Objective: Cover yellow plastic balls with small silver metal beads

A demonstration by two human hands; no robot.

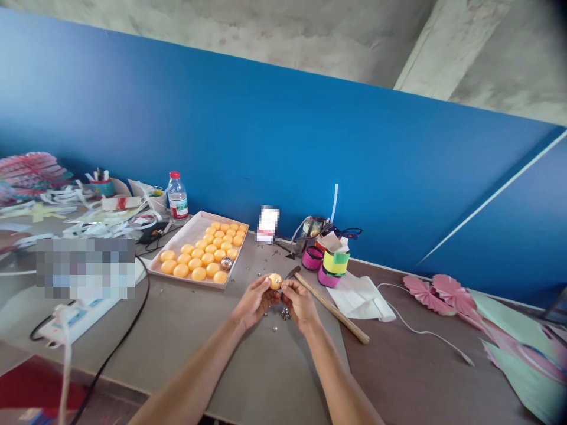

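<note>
An orange ping-pong ball (pixel 274 278), with a few small shiny metal bits on its face, is pinched in the fingers of my left hand (pixel 254 302). My right hand (pixel 300 302) is closed at the ball's right side, its thumb and fingertips close together; whatever they hold is too small to make out. On the table below and between my hands lies a little heap of shiny metal pieces (pixel 286 313), with a few loose ones around it. Just beyond my right hand rests a hammer (pixel 332 307) with a wooden handle.
A shallow box (pixel 195 284) at left holds many orange balls and one silver-studded ball (pixel 227 263). Behind it stands a bottle (pixel 178 198). A power strip (pixel 95 307) lies far left. Colourful containers (pixel 333 268), white paper (pixel 363 298) and a white cable (pixel 425 330) are at right.
</note>
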